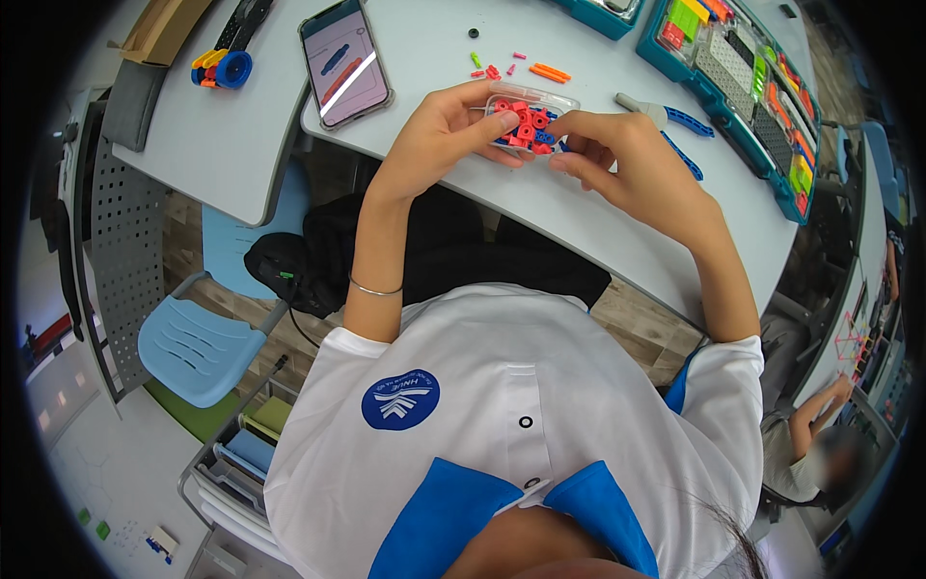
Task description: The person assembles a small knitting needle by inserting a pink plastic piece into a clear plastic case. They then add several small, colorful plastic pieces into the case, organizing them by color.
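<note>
The left hand (439,135) grips a clear box (542,95) of red and blue pieces (524,125); the right hand (632,159) curls beside it, pinch unclear.

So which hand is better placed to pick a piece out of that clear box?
Probably the right hand: its fingertips are at the right edge of the clear box, close to the small red and blue pieces. The left hand holds the box, so it seems busy steadying it.

- Box (536,96) is showing clear, glossy plastic
- Pieces (526,122) are looking like smooth plastic
- Left, phone (344,64) is shining glossily
- Bangle (373,290) is gleaming like metal
</note>
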The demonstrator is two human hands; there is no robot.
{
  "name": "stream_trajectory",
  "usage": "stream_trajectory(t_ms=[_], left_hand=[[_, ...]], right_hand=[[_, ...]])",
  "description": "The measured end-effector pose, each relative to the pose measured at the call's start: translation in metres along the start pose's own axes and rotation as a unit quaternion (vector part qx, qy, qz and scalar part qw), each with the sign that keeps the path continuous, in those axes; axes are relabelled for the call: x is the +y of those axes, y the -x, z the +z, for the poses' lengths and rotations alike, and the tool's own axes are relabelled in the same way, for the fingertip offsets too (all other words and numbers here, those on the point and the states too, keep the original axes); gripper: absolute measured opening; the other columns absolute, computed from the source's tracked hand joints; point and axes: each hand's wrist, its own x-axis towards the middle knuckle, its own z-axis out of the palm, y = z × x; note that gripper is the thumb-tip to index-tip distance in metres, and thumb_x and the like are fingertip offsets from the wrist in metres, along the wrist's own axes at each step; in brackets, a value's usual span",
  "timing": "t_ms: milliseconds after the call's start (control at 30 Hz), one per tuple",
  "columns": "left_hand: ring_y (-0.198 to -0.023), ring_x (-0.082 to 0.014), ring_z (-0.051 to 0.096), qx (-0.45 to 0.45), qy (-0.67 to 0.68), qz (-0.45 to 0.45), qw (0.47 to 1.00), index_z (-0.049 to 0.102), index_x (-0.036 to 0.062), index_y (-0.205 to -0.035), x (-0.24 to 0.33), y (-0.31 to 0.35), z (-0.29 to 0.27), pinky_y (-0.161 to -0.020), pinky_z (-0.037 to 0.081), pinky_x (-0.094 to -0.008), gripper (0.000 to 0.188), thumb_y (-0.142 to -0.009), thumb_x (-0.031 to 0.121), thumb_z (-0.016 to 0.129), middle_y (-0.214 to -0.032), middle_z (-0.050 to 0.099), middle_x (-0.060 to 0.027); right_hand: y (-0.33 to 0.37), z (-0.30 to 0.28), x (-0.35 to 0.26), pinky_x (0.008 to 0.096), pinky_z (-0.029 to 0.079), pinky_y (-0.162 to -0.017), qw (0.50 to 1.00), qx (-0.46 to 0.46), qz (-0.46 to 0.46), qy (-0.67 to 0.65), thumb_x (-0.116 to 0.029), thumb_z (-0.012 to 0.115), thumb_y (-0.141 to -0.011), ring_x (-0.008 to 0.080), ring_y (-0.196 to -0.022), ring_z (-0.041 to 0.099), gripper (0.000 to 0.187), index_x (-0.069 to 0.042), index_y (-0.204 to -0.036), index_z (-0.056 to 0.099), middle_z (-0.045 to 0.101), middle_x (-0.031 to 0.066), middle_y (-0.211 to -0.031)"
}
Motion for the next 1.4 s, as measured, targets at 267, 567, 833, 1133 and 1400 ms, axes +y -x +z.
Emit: stream_trajectory(t_ms=[267,567,833,1133,1400], left_hand=[[-0.107,-0.0212,0.069,0.004,-0.033,-0.005,0.999,0.057,-0.0053,-0.136,0.0,-0.001,0.003,-0.081,0.064,-0.0346,0.042,-0.1,0.015,0.066,-0.126,0.065,-0.015],[-0.109,-0.0212,0.066,0.037,-0.074,0.038,0.996,0.058,-0.005,-0.132,-0.007,-0.001,0.01,-0.086,0.064,-0.0357,0.043,-0.094,0.01,0.073,-0.123,0.063,-0.0134],[-0.093,-0.0218,0.072,0.104,0.01,0.028,0.994,0.059,-0.0052,-0.131,-0.007,-0.002,0.007,-0.074,0.066,-0.0358,0.035,-0.102,0.014,0.061,-0.114,0.067,-0.0144],[-0.075,-0.0195,0.068,0.321,0.04,0.171,0.931,0.061,-0.0055,-0.125,-0.015,-0.007,0.011,-0.062,0.063,-0.0351,0.035,-0.107,0.024,0.054,-0.105,0.068,-0.014],[-0.076,-0.0195,0.069,0.303,0.05,0.175,0.936,0.059,-0.0047,-0.124,-0.016,-0.007,0.01,-0.063,0.063,-0.0345,0.034,-0.107,0.024,0.053,-0.103,0.068,-0.0133]], right_hand=[[-0.002,0.006,-0.005,0.0303,0.046,-0.051,0.984,-0.03,0.12,-0.131,-0.013,0.067,-0.097,0.0149,-0.052,0.062,0.018,0.004,-0.102,0.064,0.058,0.0068,-0.064],[-0.003,0.009,-0.005,0.0236,0.046,-0.052,0.958,-0.014,0.15,-0.244,-0.012,0.07,-0.097,0.0076,-0.056,0.06,0.015,0.001,-0.098,0.062,0.057,-0.0001,-0.066],[-0.004,0.01,0.0,0.0214,0.045,-0.054,0.957,0.126,0.072,-0.251,-0.011,0.07,-0.096,0.0058,-0.06,0.06,0.011,-0.002,-0.102,0.066,0.062,0.0,-0.069],[-0.04,0.017,0.058,0.0325,0.046,-0.059,0.965,0.232,-0.057,0.107,-0.018,0.074,-0.092,0.0188,-0.065,0.059,0.013,-0.009,-0.102,0.072,0.063,0.0061,-0.072],[-0.055,0.016,0.071,0.0367,0.046,-0.065,0.963,0.216,-0.012,0.162,-0.019,0.071,-0.094,0.0204,-0.07,0.058,0.014,-0.01,-0.104,0.073,0.062,0.0057,-0.072]])
